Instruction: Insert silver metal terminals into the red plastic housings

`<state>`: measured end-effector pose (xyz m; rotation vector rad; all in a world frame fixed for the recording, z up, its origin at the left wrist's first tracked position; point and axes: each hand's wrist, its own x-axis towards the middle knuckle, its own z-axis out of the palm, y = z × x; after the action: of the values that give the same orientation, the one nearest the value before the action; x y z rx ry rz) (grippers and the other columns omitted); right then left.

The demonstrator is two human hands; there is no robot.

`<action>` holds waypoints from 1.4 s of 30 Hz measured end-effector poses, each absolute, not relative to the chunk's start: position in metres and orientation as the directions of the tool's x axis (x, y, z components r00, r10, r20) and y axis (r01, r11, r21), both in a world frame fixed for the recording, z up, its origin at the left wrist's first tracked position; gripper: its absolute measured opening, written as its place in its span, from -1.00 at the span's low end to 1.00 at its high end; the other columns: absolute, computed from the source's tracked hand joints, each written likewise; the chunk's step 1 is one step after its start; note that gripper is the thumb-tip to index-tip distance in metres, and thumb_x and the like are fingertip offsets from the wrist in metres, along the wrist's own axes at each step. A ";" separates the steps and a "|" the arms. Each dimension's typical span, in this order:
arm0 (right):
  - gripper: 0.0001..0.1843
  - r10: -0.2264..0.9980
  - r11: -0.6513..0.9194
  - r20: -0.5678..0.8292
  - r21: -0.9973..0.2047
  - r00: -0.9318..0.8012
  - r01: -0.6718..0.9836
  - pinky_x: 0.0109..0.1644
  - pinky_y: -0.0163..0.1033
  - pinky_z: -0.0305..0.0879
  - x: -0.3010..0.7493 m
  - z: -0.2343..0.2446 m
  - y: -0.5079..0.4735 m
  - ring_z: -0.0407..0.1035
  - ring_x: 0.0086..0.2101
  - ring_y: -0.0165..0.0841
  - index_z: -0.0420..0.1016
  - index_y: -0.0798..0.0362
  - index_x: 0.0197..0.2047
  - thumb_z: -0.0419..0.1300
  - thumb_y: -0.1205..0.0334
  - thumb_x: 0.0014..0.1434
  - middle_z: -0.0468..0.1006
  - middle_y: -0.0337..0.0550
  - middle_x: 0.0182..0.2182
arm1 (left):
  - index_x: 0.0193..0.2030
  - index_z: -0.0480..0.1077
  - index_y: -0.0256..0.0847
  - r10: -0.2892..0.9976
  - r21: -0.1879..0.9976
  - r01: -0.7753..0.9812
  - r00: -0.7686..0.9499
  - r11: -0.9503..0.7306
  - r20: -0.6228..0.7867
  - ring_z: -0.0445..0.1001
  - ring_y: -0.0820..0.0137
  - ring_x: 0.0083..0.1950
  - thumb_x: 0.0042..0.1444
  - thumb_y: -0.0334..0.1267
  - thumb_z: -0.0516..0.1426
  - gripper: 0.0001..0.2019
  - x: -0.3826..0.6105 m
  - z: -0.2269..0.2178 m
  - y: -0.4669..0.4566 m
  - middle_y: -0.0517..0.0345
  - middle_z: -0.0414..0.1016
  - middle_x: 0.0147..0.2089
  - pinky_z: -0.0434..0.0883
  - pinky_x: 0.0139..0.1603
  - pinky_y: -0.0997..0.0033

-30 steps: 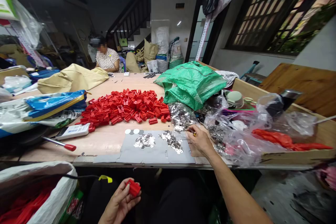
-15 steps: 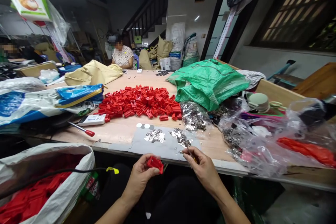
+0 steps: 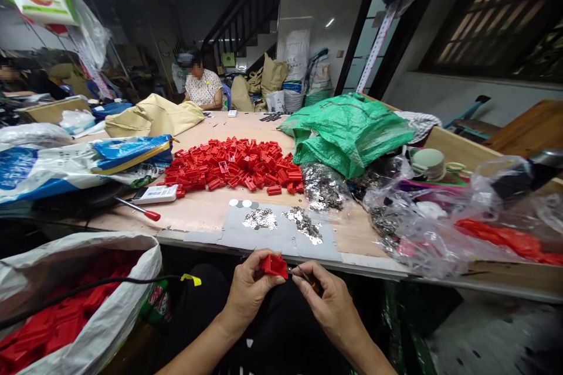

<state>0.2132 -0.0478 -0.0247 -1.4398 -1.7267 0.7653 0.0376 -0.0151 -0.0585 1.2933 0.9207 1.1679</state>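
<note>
My left hand (image 3: 248, 290) grips a small red plastic part (image 3: 274, 265) in front of my lap, below the table edge. My right hand (image 3: 328, 302) pinches a thin tool (image 3: 303, 273) whose tip touches the red part's right side. On the table just beyond lie two little heaps of small shiny metal pieces (image 3: 303, 224) on a grey sheet (image 3: 281, 234). Farther back spreads a big pile of the same red plastic parts (image 3: 233, 167).
A white sack of red parts (image 3: 65, 304) stands at my left with a black cable across it. A red-handled screwdriver (image 3: 138, 210), a calculator (image 3: 153, 194), blue-white bags, a green bag (image 3: 352, 132) and clear plastic bags crowd the table. Another person sits at the far end.
My right hand left the metal pieces on the table and came down to my lap. My left hand rose with the red part, and the two now meet.
</note>
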 end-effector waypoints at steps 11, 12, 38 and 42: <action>-0.86 0.968 0.247 0.221 -0.763 -0.117 0.598 -0.32 -0.33 0.27 0.202 -0.011 -0.048 0.41 -0.40 -0.37 0.43 -0.01 -0.29 0.09 0.17 0.23 0.55 -0.23 -0.39 | -0.07 0.43 -0.16 0.974 0.975 -0.124 0.113 -0.182 0.196 0.54 0.35 -0.12 -0.04 -0.27 0.29 -0.66 0.030 -0.046 -0.023 0.11 0.56 -0.10 0.45 -0.04 0.42; -0.87 0.967 0.253 0.225 -0.757 -0.123 0.602 -0.32 -0.34 0.26 0.201 -0.009 -0.048 0.41 -0.41 -0.37 0.43 -0.01 -0.29 0.09 0.18 0.23 0.55 -0.23 -0.40 | -0.07 0.43 -0.15 0.971 0.973 -0.116 0.108 -0.199 0.211 0.54 0.35 -0.12 -0.03 -0.27 0.29 -0.66 0.030 -0.046 -0.023 0.11 0.56 -0.09 0.45 -0.04 0.42; -0.73 0.990 0.142 0.133 -0.881 -0.053 0.452 -0.25 -0.32 0.31 0.195 -0.027 -0.037 0.41 -0.35 -0.35 0.42 0.03 -0.23 0.11 0.00 0.19 0.54 -0.15 -0.33 | -0.02 0.42 -0.12 0.944 0.944 0.023 0.023 -0.329 0.328 0.54 0.34 -0.08 0.03 -0.27 0.25 -0.66 0.032 -0.046 -0.031 0.11 0.56 -0.07 0.46 -0.02 0.38; -0.70 0.991 0.130 0.108 -0.907 -0.076 0.400 -0.27 -0.32 0.29 0.196 -0.023 -0.035 0.36 -0.36 -0.36 0.40 0.05 -0.25 0.08 -0.03 0.21 0.50 -0.19 -0.38 | -0.01 0.41 -0.12 0.919 0.914 0.093 0.032 -0.395 0.394 0.51 0.29 0.01 0.05 -0.27 0.23 -0.67 0.032 -0.049 -0.032 0.08 0.55 -0.02 0.44 0.08 0.28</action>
<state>0.1957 -0.0349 -0.0232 -1.3838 -1.6045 0.9288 0.0316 -0.0323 -0.0485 1.5864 1.0524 1.4446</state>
